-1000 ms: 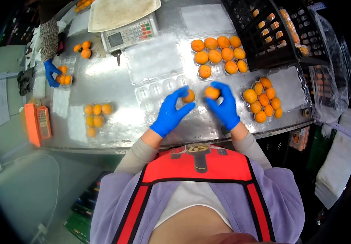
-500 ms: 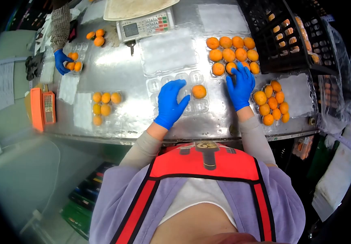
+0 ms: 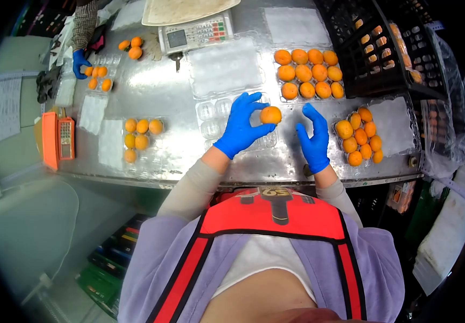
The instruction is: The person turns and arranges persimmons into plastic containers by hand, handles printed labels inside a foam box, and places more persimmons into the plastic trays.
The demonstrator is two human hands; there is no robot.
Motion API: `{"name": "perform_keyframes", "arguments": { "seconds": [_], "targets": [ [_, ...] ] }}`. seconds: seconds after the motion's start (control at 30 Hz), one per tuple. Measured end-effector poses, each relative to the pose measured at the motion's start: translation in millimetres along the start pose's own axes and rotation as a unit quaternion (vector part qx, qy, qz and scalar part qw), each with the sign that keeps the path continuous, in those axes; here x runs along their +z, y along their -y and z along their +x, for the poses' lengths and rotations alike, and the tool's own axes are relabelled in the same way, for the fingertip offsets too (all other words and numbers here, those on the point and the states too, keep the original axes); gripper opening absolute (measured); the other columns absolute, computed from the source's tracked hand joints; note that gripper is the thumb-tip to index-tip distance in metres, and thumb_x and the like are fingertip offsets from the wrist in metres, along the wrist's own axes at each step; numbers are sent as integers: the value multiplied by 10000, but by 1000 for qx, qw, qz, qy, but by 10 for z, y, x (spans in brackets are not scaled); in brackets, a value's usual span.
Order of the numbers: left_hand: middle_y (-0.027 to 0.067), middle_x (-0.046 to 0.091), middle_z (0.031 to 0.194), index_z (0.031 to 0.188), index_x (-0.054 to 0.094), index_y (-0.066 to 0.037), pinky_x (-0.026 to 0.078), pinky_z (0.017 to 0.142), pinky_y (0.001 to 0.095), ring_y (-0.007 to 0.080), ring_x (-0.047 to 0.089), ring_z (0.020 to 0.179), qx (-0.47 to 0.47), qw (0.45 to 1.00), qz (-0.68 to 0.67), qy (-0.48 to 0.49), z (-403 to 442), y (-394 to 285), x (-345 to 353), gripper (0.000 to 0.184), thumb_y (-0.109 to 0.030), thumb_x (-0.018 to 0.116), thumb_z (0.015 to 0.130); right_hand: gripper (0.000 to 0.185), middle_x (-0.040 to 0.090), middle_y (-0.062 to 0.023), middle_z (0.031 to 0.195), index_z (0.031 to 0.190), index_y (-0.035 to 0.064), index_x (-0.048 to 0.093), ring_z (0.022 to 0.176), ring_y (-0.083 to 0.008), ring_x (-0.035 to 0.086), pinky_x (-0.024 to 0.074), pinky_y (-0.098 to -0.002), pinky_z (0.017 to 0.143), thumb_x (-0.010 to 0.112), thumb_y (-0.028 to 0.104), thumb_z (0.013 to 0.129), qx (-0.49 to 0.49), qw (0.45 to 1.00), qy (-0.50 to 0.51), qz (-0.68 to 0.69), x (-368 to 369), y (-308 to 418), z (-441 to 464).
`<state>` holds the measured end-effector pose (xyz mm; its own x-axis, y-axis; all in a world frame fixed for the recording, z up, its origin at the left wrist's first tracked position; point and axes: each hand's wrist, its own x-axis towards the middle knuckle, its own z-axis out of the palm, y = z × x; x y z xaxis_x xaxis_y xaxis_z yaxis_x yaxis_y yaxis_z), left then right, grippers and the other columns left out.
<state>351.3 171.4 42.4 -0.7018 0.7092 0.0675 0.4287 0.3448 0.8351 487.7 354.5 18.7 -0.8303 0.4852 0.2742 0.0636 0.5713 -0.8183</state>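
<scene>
Orange (image 3: 270, 115) is now pinched between the thumb and fingers of the left hand (image 3: 245, 125), at the right side of the clear tray (image 3: 209, 129), where half a second ago it was left resting with that hand just beside it. The right hand (image 3: 314, 139), earlier held over the twelve oranges (image 3: 303, 72), has been drawn back, thumb and fingers parted, so their near row is fully exposed.

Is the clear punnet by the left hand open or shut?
The punnet is open: its lid lies spread out beyond the uncovered cups.
</scene>
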Motion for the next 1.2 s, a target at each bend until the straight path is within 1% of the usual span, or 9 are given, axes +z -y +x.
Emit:
{"name": "perform_keyframes", "arguments": {
  "seconds": [0.07, 0.13, 0.23, 0.4, 0.53, 0.63, 0.77, 0.93, 1.2],
  "targets": [
    [90, 459, 1318, 1149, 584, -70, 236, 1081, 434, 301, 337, 1286, -39, 989, -144, 10, 25, -192, -119, 529, -284, 756, 697, 430, 537, -125, 1247, 1218, 22, 517, 1136, -233, 509, 386, -369, 962, 617, 134, 815, 50, 995, 18, 89, -22, 225, 53],
    [60, 458, 1328, 1227, 540, -76, 247, 1085, 401, 237, 359, 1281, -121, 896, -427, 24, 29, -376, -216, 544, -182, 739, 732, 451, 523, -114, 1269, 1255, 24, 485, 1155, -197, 496, 380, -355, 968, 604, 134, 835, 121, 964, 94, 217, -88, 482, 174],
    [50, 457, 1334, 1294, 480, -74, 259, 1081, 374, 199, 390, 1259, -144, 838, -525, 37, 21, -560, -311, 608, -143, 728, 743, 467, 522, -84, 1257, 1296, 35, 442, 1129, -180, 505, 389, -312, 945, 577, 148, 863, 155, 914, 132, 350, -89, 751, 313],
    [54, 466, 1327, 1332, 432, -67, 264, 1079, 352, 189, 404, 1248, -129, 835, -534, 22, -28, -646, -358, 670, -125, 740, 739, 535, 514, -64, 1188, 1342, 55, 371, 1073, -140, 508, 414, -295, 914, 569, 261, 889, 288, 762, 205, 543, -37, 1036, 410],
    [65, 430, 1362, 1344, 414, -70, 270, 1073, 351, 203, 379, 1273, -95, 873, -479, -8, -60, -586, -340, 714, -127, 757, 721, 530, 505, -77, 1198, 1317, 36, 378, 1075, -164, 512, 422, -312, 913, 583, 260, 882, 280, 756, 200, 556, 46, 1183, 462],
    [81, 375, 1405, 1375, 365, -82, 276, 1065, 359, 222, 365, 1288, 8, 940, -340, -32, -61, -522, -356, 770, -156, 759, 718, 526, 487, -87, 1239, 1304, 22, 385, 1119, -186, 500, 418, -318, 923, 611, 184, 858, 230, 815, 188, 498, 81, 1149, 475],
    [103, 327, 1435, 1399, 323, -94, 266, 1072, 385, 256, 348, 1303, -71, 924, -375, -27, -78, -616, -487, 792, -168, 741, 730, 621, 500, -127, 1256, 1307, 13, 388, 1158, -209, 491, 403, -327, 947, 689, 97, 770, 65, 939, 111, 318, 89, 1137, 500],
    [119, 392, 1358, 1404, 303, -93, 351, 1024, 395, 263, 417, 1227, -109, 818, -564, 18, -32, -590, -500, 777, -164, 714, 748, 680, 501, -147, 1264, 1317, 2, 378, 1163, -246, 503, 393, -352, 969, 710, 99, 732, -44, 968, 103, 224, 16, 1221, 578],
    [124, 504, 1215, 1375, 334, -63, 441, 943, 358, 228, 519, 1115, -89, 844, -529, 21, 7, -681, -465, 730, -176, 711, 760, 645, 530, -175, 1238, 1278, 6, 441, 1130, -300, 530, 415, -371, 950, 713, 73, 696, -138, 979, 83, 128, 31, 1169, 611]
  ]
}}
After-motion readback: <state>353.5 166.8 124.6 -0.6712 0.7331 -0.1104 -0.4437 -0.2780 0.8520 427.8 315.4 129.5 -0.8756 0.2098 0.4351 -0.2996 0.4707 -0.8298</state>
